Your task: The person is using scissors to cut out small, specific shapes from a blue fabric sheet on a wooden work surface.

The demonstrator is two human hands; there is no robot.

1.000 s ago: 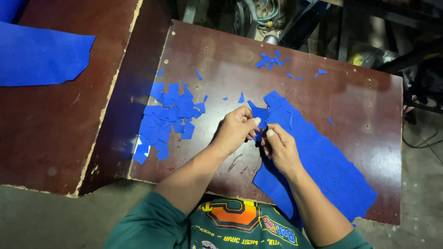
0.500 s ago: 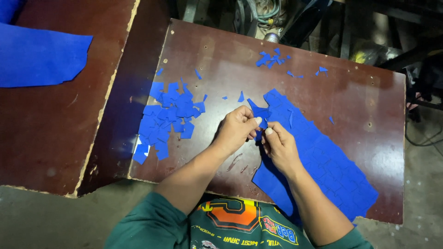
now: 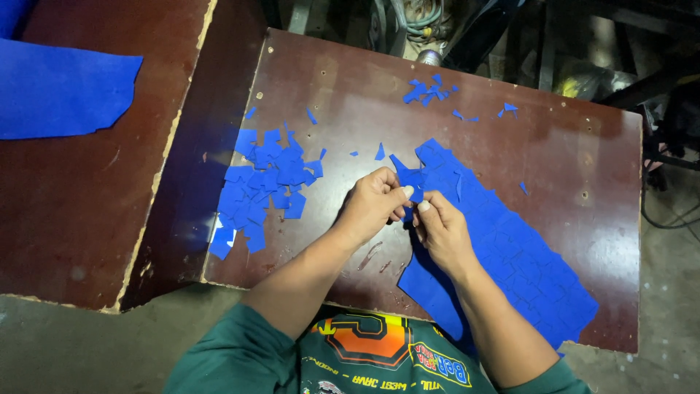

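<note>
Closest to your chest, over the near edge of the dark red-brown table [image 3: 554, 153], the long blue sheet [image 3: 510, 255] hangs off toward you and runs diagonally up to your hands. Your left hand [image 3: 372, 208] and right hand [image 3: 441, 230] meet at the sheet's upper end, fingers pinched shut on a small blue corner between the thumbs. Left of that sheet lies a pile of blue cut pieces [image 3: 266, 182] on the tabletop. Beyond the sheet, near the table's far edge, sit a few scattered blue scraps [image 3: 430, 91]. Far left of the sheet, on the neighbouring table, rests another blue sheet [image 3: 62, 91].
</note>
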